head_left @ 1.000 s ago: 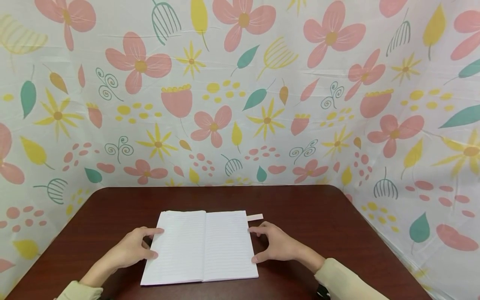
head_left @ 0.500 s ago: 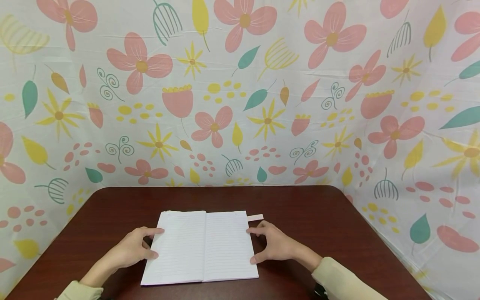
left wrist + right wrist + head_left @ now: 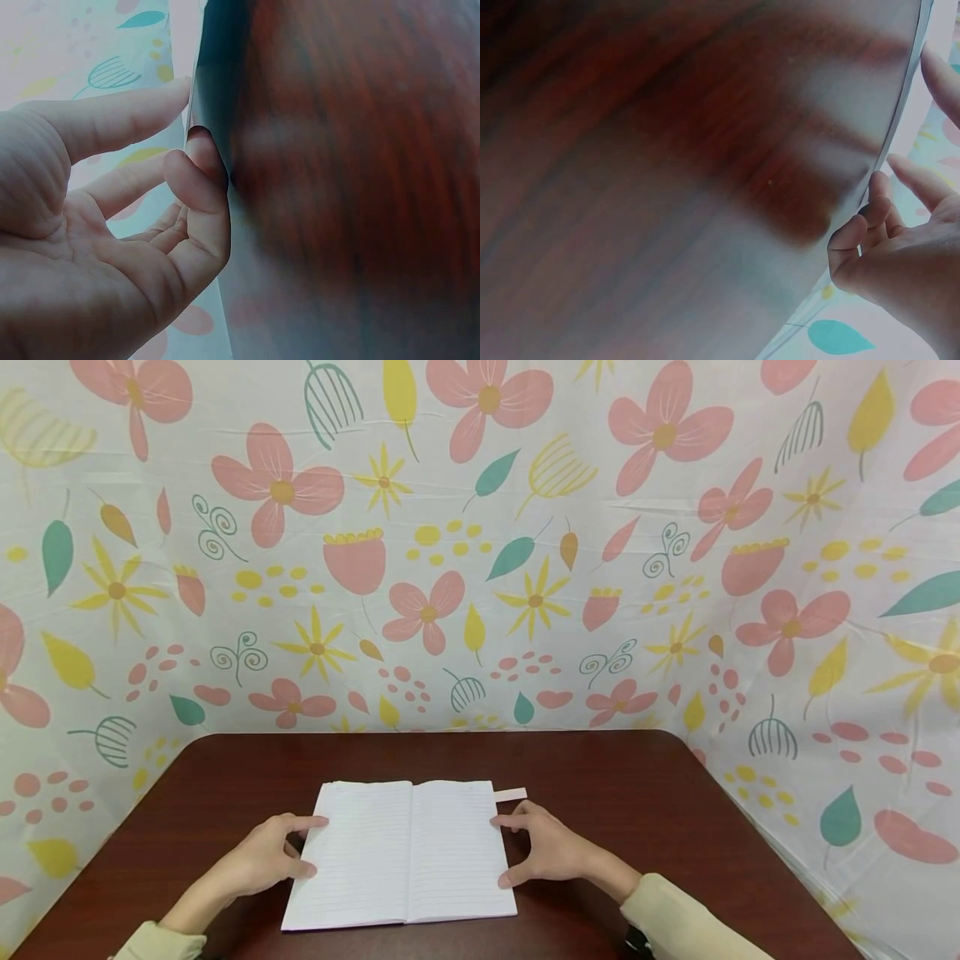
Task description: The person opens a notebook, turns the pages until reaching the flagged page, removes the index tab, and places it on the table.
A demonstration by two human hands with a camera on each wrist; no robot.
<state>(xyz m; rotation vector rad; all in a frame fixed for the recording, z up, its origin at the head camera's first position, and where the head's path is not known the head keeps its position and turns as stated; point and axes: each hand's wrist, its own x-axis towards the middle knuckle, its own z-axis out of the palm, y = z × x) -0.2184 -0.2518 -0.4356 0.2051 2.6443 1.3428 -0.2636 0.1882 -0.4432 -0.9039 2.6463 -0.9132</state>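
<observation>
A notebook with white lined pages lies open on the table, its centre fold between both hands. At its left edge my left hand pinches the page side, with thumb and forefinger on top. The left wrist view shows curled fingers behind the thin notebook edge. On the opposite side my right hand holds the right edge, thumb and forefinger tips on the page. In the right wrist view, its other fingers curl by the notebook edge. A pale strip sticks out at the upper right.
The dark reddish-brown table has rounded far corners. A white cloth printed with flowers and leaves hangs behind it and along both sides.
My right hand has shifted slightly left, its thumb and forefinger tips now further over the notebook's right edge. My left hand and the notebook stay in place.
</observation>
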